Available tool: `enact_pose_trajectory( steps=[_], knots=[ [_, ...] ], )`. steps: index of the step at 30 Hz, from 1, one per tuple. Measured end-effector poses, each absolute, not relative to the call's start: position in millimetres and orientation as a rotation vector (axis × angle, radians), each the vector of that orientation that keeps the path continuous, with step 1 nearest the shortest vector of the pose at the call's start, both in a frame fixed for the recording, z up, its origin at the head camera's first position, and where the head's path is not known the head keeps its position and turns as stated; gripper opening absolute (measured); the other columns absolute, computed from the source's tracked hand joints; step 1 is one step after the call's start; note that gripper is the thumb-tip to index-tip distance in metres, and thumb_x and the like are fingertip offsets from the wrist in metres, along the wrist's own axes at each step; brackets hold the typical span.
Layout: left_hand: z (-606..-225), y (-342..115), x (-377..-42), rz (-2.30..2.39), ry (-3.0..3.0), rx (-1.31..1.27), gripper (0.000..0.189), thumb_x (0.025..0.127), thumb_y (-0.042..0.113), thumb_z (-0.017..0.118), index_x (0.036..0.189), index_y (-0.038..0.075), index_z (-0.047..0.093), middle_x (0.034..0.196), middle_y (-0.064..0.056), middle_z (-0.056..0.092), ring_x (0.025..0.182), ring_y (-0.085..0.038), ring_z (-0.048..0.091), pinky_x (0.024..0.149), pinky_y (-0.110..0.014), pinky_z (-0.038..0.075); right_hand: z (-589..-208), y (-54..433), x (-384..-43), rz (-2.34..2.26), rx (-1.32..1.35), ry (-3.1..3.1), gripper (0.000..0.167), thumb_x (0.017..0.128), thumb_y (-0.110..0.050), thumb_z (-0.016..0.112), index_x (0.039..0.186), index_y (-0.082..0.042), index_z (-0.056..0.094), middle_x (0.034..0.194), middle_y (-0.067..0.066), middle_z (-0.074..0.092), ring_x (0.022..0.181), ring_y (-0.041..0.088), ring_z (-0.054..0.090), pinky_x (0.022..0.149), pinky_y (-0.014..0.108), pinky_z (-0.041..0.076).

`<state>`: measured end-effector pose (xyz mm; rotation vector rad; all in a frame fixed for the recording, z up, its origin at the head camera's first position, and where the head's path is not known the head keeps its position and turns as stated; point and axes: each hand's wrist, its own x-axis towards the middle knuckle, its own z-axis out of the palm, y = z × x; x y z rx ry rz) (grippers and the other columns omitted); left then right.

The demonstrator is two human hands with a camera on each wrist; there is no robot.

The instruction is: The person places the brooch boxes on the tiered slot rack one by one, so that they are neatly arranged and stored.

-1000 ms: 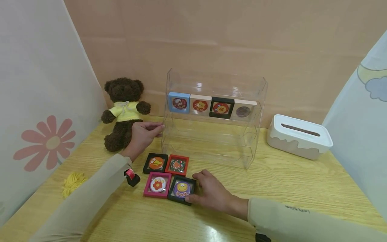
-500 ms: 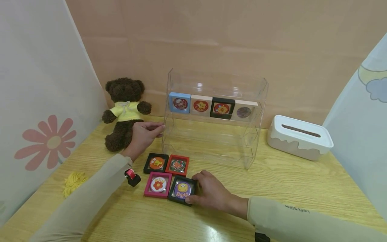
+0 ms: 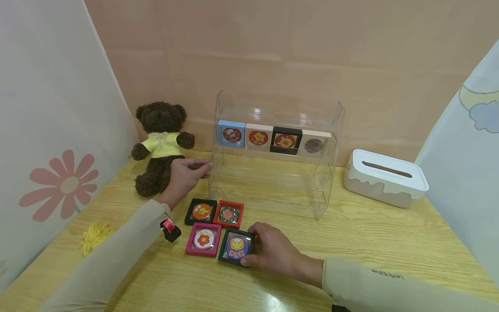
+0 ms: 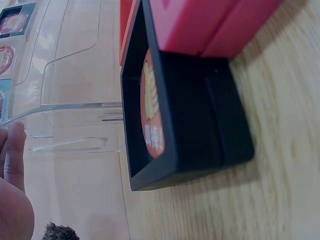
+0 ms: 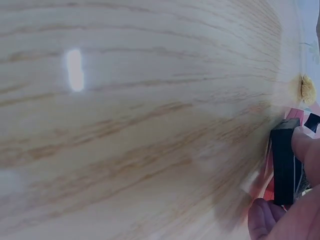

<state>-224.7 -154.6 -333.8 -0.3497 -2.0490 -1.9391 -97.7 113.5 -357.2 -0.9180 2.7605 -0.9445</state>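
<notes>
My right hand (image 3: 274,251) grips a black square frame (image 3: 236,248) by its right side, thumb at the lower corner; inside is a purple round badge with a yellow figure. In the right wrist view that black frame (image 5: 285,162) stands between thumb and fingers. My left hand (image 3: 188,173) pinches the left side edge of a clear acrylic display rack (image 3: 269,199). Three more frames lie on the table near the rack: a black one (image 3: 200,212) with an orange badge, a red one (image 3: 228,214), and a pink one (image 3: 203,239) with a flower badge.
The rack's upper tier bears a light blue frame (image 3: 231,134), two pale frames and a black frame (image 3: 286,140). A brown teddy bear (image 3: 160,143) sits at the left, yellow yarn (image 3: 96,237) nearer the front. A tissue box (image 3: 386,177) stands at the right.
The black frame in my right hand has shifted slightly right and tilted, widening the gap from the pink frame. My left hand stays at the rack's edge.
</notes>
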Motion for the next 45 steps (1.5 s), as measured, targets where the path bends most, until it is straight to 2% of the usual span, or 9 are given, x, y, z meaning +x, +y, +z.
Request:
enact_pose_trajectory(
  steps=[10,16,29,36,45],
  knots=[
    [-333,-154,-223,-1.94,-2.044,-0.355,0.025,0.084,0.013,0.074,0.098,-0.008,0.072,0.089,-0.016,0.07,0.072,-0.019,0.069,0.065,-0.035,0.058,-357,116,-94,-1.117,-0.991,2.784,0.043,0.071,-0.029,0.084,0.101,-0.007,0.062,0.09,-0.006,0.06,0.079,0.013,0.057,0.069,0.026,0.052],
    [-334,-154,-225,-1.929,-2.042,-0.359,0.024,0.084,0.011,0.074,0.097,-0.008,0.072,0.089,-0.016,0.07,0.071,-0.019,0.069,0.064,-0.035,0.059,-356,118,-94,-1.239,-1.073,2.735,0.035,0.074,-0.023,0.082,0.098,-0.005,0.064,0.085,-0.005,0.061,0.073,0.01,0.057,0.065,0.023,0.053],
    [-335,-154,-224,-1.937,-2.027,-0.377,0.022,0.085,0.009,0.073,0.097,-0.009,0.071,0.088,-0.016,0.07,0.072,-0.021,0.069,0.064,-0.035,0.058,-354,121,-89,-1.439,-1.305,2.642,0.01,0.081,-0.006,0.075,0.089,-0.005,0.07,0.086,-0.001,0.066,0.076,0.005,0.062,0.065,0.019,0.056],
    [-334,-154,-223,-1.932,-2.035,-0.369,0.022,0.085,0.01,0.073,0.097,-0.008,0.072,0.089,-0.016,0.07,0.072,-0.02,0.069,0.064,-0.034,0.058,-353,125,-88,-1.469,-1.323,2.608,0.009,0.081,-0.006,0.076,0.085,-0.007,0.068,0.085,-0.002,0.066,0.077,0.005,0.062,0.063,0.021,0.056],
    [-335,-154,-224,-1.945,-2.026,-0.375,0.022,0.085,0.01,0.073,0.097,-0.009,0.071,0.089,-0.016,0.07,0.073,-0.02,0.069,0.065,-0.035,0.058,-349,135,-92,-1.457,-1.511,2.571,0.013,0.08,-0.002,0.075,0.081,-0.009,0.064,0.081,-0.003,0.065,0.075,0.006,0.063,0.062,0.02,0.056]
  ],
)
